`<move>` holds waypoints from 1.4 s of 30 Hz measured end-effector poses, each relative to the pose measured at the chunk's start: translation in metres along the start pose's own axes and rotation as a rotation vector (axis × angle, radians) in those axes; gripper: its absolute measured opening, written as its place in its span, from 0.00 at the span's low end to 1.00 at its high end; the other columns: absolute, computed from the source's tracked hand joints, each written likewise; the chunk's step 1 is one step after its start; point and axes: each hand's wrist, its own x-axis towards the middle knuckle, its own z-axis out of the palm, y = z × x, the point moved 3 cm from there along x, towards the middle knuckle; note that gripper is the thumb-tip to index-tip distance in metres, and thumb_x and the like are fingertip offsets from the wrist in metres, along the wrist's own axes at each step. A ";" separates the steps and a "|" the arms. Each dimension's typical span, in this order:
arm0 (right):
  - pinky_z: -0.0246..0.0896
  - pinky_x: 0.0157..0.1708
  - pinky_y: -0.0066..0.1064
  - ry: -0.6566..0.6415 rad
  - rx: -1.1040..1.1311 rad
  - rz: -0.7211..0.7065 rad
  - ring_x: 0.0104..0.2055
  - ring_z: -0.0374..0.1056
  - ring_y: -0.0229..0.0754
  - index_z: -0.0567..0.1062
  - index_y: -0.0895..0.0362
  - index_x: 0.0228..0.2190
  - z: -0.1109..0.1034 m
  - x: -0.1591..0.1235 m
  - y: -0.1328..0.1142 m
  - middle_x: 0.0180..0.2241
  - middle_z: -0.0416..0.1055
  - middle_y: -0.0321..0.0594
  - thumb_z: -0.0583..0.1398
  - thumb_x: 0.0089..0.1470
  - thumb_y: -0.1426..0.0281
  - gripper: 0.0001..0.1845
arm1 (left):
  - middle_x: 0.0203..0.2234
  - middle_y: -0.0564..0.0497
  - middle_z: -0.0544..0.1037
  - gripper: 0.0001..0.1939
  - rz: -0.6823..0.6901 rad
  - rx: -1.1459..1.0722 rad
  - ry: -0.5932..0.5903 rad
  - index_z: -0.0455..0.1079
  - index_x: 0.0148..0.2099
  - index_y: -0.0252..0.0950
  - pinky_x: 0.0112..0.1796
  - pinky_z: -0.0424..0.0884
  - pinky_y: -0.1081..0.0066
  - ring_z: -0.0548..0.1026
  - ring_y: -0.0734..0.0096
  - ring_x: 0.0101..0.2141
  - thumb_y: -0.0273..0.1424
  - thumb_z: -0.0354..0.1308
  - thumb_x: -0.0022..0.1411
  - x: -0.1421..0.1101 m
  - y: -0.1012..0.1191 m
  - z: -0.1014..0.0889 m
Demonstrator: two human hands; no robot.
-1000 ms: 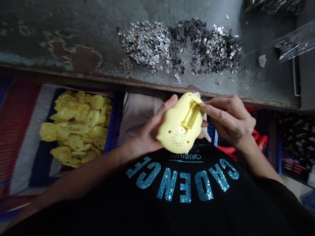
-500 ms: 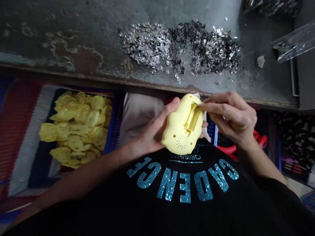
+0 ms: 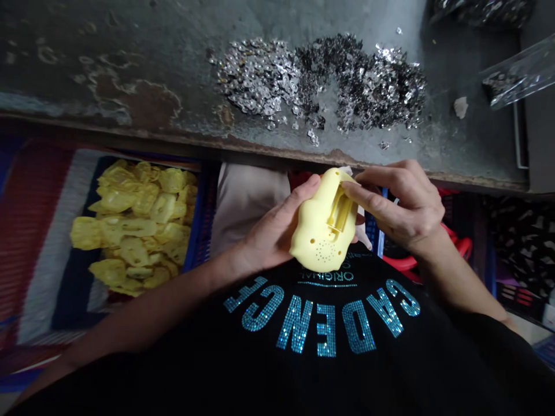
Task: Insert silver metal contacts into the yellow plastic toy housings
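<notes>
Upside down, the black shirt (image 3: 303, 384) reads "CADENC…" and, smaller, "ORIGINAL".

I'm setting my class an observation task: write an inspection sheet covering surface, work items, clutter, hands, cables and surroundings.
Surface: grey bench, worn and stained, bearing heaped metal pieces.
Work items: yellow shell with an open slot.
Clutter: white scrap and clear bag, bench's right end.
Hands: left hand holds the shell; right hand has fingers at the slot, anything pinched hidden.
Cables: nothing seen.
Surroundings: translucent yellow parts in a blue-edged container, left.
</notes>
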 end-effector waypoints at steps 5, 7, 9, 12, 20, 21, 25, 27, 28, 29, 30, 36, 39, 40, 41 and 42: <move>0.77 0.39 0.47 -0.067 -0.019 -0.061 0.47 0.81 0.52 0.79 0.49 0.67 -0.007 0.002 -0.002 0.55 0.87 0.46 0.66 0.76 0.67 0.22 | 0.33 0.45 0.88 0.28 0.022 0.016 -0.102 0.82 0.56 0.34 0.34 0.81 0.68 0.87 0.58 0.33 0.53 0.73 0.69 0.002 0.001 0.002; 0.77 0.40 0.46 -0.085 -0.015 -0.052 0.47 0.82 0.51 0.79 0.44 0.67 -0.008 0.003 0.000 0.54 0.87 0.43 0.66 0.77 0.67 0.21 | 0.31 0.45 0.88 0.29 -0.006 0.003 -0.117 0.82 0.55 0.34 0.36 0.82 0.68 0.88 0.56 0.34 0.53 0.74 0.66 0.001 0.000 0.001; 0.76 0.39 0.44 -0.089 -0.017 -0.081 0.46 0.81 0.49 0.81 0.44 0.65 -0.009 0.005 0.001 0.53 0.87 0.42 0.66 0.77 0.68 0.19 | 0.31 0.46 0.87 0.29 -0.031 0.003 -0.100 0.82 0.56 0.35 0.36 0.82 0.67 0.88 0.56 0.34 0.53 0.74 0.67 0.001 0.000 0.001; 0.74 0.37 0.44 -0.059 -0.028 -0.182 0.44 0.78 0.49 0.84 0.54 0.58 -0.009 0.009 0.003 0.51 0.86 0.47 0.66 0.75 0.71 0.14 | 0.30 0.48 0.86 0.26 -0.044 0.019 -0.057 0.83 0.55 0.35 0.36 0.82 0.67 0.88 0.56 0.34 0.54 0.67 0.73 -0.001 0.001 0.002; 0.77 0.39 0.39 -0.062 0.055 -0.119 0.43 0.79 0.44 0.82 0.49 0.51 -0.004 0.017 0.008 0.49 0.84 0.40 0.64 0.76 0.72 0.08 | 0.36 0.46 0.90 0.30 -0.063 0.033 -0.012 0.78 0.64 0.35 0.37 0.84 0.67 0.89 0.57 0.35 0.53 0.67 0.74 -0.002 0.002 0.006; 0.78 0.40 0.39 -0.069 0.085 -0.096 0.43 0.78 0.44 0.82 0.50 0.51 -0.002 0.016 0.008 0.49 0.84 0.41 0.64 0.76 0.73 0.09 | 0.38 0.45 0.90 0.32 -0.059 0.032 -0.006 0.76 0.68 0.35 0.37 0.84 0.67 0.89 0.57 0.35 0.53 0.67 0.75 -0.002 0.002 0.005; 0.79 0.41 0.36 -0.061 0.327 0.057 0.46 0.80 0.43 0.85 0.47 0.53 0.003 0.011 0.007 0.51 0.82 0.40 0.63 0.76 0.74 0.13 | 0.40 0.42 0.91 0.37 -0.075 0.028 -0.041 0.74 0.69 0.34 0.37 0.85 0.64 0.89 0.55 0.36 0.55 0.71 0.71 -0.002 0.001 0.003; 0.80 0.45 0.37 -0.050 0.524 0.174 0.49 0.81 0.43 0.87 0.46 0.54 0.002 0.011 0.010 0.51 0.82 0.40 0.66 0.75 0.72 0.13 | 0.38 0.41 0.90 0.35 -0.081 0.028 -0.050 0.77 0.63 0.33 0.36 0.84 0.64 0.89 0.54 0.35 0.55 0.73 0.68 -0.004 0.002 0.004; 0.80 0.47 0.38 -0.044 0.615 0.249 0.50 0.82 0.44 0.88 0.45 0.54 0.001 0.011 0.013 0.51 0.83 0.40 0.67 0.74 0.71 0.13 | 0.38 0.41 0.90 0.33 -0.070 0.023 -0.038 0.79 0.59 0.33 0.36 0.84 0.65 0.89 0.55 0.35 0.55 0.73 0.68 -0.005 0.004 0.005; 0.80 0.48 0.39 -0.049 0.692 0.336 0.51 0.82 0.45 0.88 0.45 0.54 0.000 0.011 0.015 0.51 0.84 0.39 0.69 0.73 0.70 0.13 | 0.38 0.41 0.91 0.31 -0.051 0.018 -0.027 0.80 0.57 0.33 0.36 0.83 0.66 0.88 0.55 0.35 0.55 0.73 0.68 -0.006 0.006 0.006; 0.80 0.48 0.39 -0.062 0.753 0.429 0.51 0.82 0.46 0.88 0.44 0.56 -0.001 0.011 0.017 0.51 0.85 0.39 0.70 0.72 0.68 0.14 | 0.39 0.41 0.91 0.29 -0.028 0.017 -0.013 0.81 0.55 0.34 0.37 0.83 0.66 0.89 0.56 0.36 0.55 0.73 0.69 -0.007 0.007 0.007; 0.80 0.44 0.34 -0.101 1.011 0.726 0.56 0.82 0.47 0.83 0.50 0.61 0.009 0.013 0.022 0.60 0.84 0.44 0.79 0.61 0.60 0.29 | 0.42 0.46 0.90 0.30 0.183 0.040 0.079 0.80 0.60 0.39 0.44 0.85 0.62 0.90 0.52 0.42 0.54 0.77 0.67 -0.006 0.008 0.006; 0.80 0.43 0.32 -0.121 1.104 0.772 0.55 0.82 0.45 0.82 0.53 0.61 0.016 0.016 0.021 0.60 0.84 0.46 0.79 0.61 0.60 0.31 | 0.49 0.47 0.90 0.31 0.257 0.087 0.126 0.80 0.63 0.42 0.49 0.84 0.62 0.88 0.49 0.53 0.52 0.79 0.66 -0.005 0.007 0.002; 0.79 0.42 0.32 -0.125 1.123 0.781 0.54 0.82 0.45 0.82 0.53 0.61 0.018 0.017 0.021 0.59 0.84 0.45 0.79 0.60 0.61 0.31 | 0.52 0.47 0.90 0.31 0.274 0.105 0.132 0.79 0.64 0.43 0.50 0.84 0.62 0.88 0.49 0.55 0.51 0.79 0.66 -0.005 0.006 0.002; 0.79 0.42 0.31 -0.126 1.135 0.785 0.53 0.81 0.44 0.82 0.53 0.60 0.019 0.018 0.021 0.58 0.84 0.45 0.79 0.60 0.61 0.30 | 0.53 0.48 0.89 0.31 0.296 0.119 0.139 0.79 0.65 0.44 0.52 0.84 0.62 0.87 0.49 0.56 0.50 0.79 0.66 -0.006 0.006 0.001; 0.78 0.42 0.31 -0.124 1.141 0.785 0.53 0.81 0.44 0.82 0.53 0.59 0.020 0.019 0.022 0.58 0.84 0.44 0.79 0.59 0.61 0.30 | 0.54 0.49 0.89 0.31 0.318 0.133 0.142 0.79 0.66 0.45 0.52 0.83 0.62 0.87 0.50 0.56 0.50 0.79 0.67 -0.006 0.006 0.000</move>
